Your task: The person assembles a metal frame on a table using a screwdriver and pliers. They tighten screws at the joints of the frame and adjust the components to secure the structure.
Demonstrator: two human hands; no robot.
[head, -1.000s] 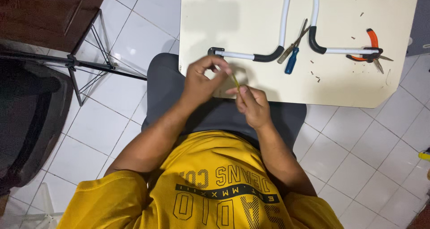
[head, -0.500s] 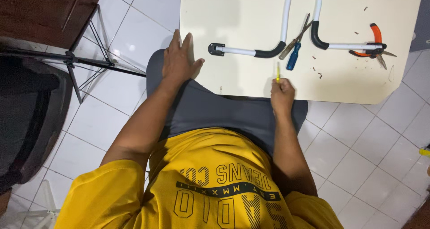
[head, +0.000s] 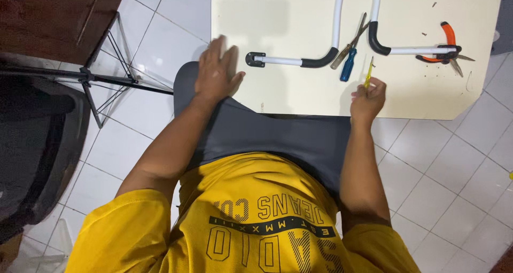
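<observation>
While right hand [head: 367, 98] pinches thin yellow wire [head: 368, 72]

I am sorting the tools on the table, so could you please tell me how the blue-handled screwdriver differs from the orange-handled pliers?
The blue-handled screwdriver has one straight blue handle; the orange-handled pliers have two curved orange ones. The screwdriver lies between the two white tubes; the pliers lie at the right tube's end. Neither hand touches them.

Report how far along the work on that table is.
Done, apparently: two white cables with black bent ends lie on the table, and small dark scraps near them suggest that cutting has happened. In hand: the right hand pinches a thin yellow piece; the left hand is open and holds nothing. Left: unclear; the orange pliers and the blue-handled screwdriver lie beside the cables.
</observation>
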